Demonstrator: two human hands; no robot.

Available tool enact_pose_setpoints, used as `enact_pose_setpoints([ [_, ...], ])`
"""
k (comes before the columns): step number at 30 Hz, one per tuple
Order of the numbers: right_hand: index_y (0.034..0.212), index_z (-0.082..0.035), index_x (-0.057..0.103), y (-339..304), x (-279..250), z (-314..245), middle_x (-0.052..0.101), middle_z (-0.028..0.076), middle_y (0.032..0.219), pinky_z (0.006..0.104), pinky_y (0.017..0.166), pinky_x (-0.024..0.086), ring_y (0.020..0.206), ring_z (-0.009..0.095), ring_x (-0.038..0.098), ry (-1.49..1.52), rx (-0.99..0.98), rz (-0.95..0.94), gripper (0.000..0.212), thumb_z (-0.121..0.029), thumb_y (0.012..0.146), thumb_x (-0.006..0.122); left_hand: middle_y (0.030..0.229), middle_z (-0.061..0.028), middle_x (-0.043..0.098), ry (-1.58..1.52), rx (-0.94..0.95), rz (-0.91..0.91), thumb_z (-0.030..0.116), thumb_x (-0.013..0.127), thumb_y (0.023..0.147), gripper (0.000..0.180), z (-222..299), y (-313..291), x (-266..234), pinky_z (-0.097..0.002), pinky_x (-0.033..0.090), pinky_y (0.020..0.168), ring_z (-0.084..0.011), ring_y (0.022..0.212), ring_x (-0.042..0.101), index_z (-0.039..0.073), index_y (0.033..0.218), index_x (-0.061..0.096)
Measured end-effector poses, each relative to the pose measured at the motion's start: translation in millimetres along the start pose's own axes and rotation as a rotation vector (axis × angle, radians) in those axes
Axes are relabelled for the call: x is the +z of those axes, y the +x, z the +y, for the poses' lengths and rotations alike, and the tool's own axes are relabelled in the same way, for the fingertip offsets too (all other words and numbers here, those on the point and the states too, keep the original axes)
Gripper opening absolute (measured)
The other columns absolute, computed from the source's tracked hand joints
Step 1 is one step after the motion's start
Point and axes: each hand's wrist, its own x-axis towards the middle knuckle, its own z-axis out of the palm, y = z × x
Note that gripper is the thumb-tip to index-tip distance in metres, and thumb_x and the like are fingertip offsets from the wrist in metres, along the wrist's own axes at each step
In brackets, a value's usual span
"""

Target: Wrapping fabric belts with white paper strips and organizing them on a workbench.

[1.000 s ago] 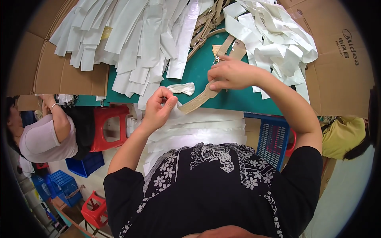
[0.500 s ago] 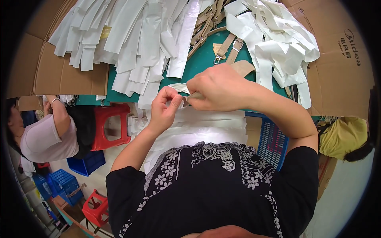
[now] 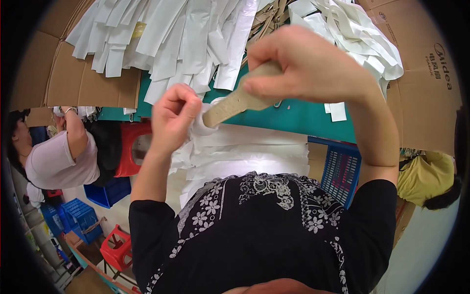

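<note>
- Brown cardboard [image 3: 93, 81] stood at nine to ten o'clock, taking the strap in the middle of the view as the clock's centre.
- White strips [image 3: 196, 39] hung fanned over the bench at ten to eleven o'clock, their loose ends pointing toward the person, probably so that single ones could be reached.
- Left grip [image 3: 175, 115], at eight to nine o'clock: thumb and fingers were pinched closed on the edge of a white wrapper [image 3: 199, 125], seemingly to steady its mouth around the strap's end.
- More white strips lay in a flat stack [image 3: 235, 157] at six o'clock, between bench and body, within easy reach by the look of it.
- Tan strap [image 3: 229, 105] was held above the bench's near part, slanting from eight toward two o'clock. It looked flat and dull, rounded at its lower end and broader toward the right grip; faint marks on its face were too blurred to make out. Its tip met the wrapper, though how far inside it reached I could not tell.
- Other tan straps [image 3: 269, 19] lay tangled at about one o'clock.
- Right grip [image 3: 301, 66], at two o'clock and blurred, was closed on the strap's broader part, thumb along it, perhaps to aim the tip.
- Green bench [image 3: 313, 120] showed bare at four o'clock, beneath that forearm.
- Crumpled white material [image 3: 367, 41] was heaped at two o'clock, apart from the fanned strips.
</note>
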Motion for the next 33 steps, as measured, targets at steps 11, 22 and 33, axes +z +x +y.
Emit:
enact_pose_setpoints([
  [11, 0.063, 0.006, 0.057, -2, -44, -39, 0.049, 0.014, 0.050, 0.0336, 0.049, 0.041, 0.046, 0.023, 0.049, -0.035, 0.139, -0.290, 0.029, -0.021, 0.073, 0.058, 0.078, 0.0016, 0.052, -0.081, 0.038, -0.233, 0.011, 0.060, 0.087, 0.012, 8, 19, 45, -0.0175, 0.036, 0.059, -0.0025, 0.066, 0.043, 0.003, 0.083, 0.051],
  [22, 0.088, -0.003, 0.062, -22, -14, 40, 0.058, 0.009, 0.063, 0.0324, 0.058, 0.044, 0.060, 0.020, 0.058, -0.169, 0.081, -0.230, 0.029, -0.031, 0.080, 0.064, 0.070, 0.0027, 0.055, 0.051, -0.034, -0.085, 0.015, 0.065, 0.083, 0.017, -21, 32, 79, -0.0192, 0.039, 0.056, -0.0034, 0.061, 0.046, 0.003, 0.077, 0.055],
  [33, 0.067, 0.002, 0.061, -24, 12, 61, 0.047, 0.002, 0.052, 0.0268, 0.047, 0.033, 0.051, 0.010, 0.043, 0.188, 0.019, -0.314, 0.033, -0.028, 0.076, 0.073, 0.096, -0.0021, 0.060, -0.329, -0.268, -0.625, 0.023, 0.071, 0.079, 0.043, -51, 23, 33, -0.0223, 0.043, 0.076, -0.0081, 0.085, 0.055, 0.003, 0.110, 0.050],
])
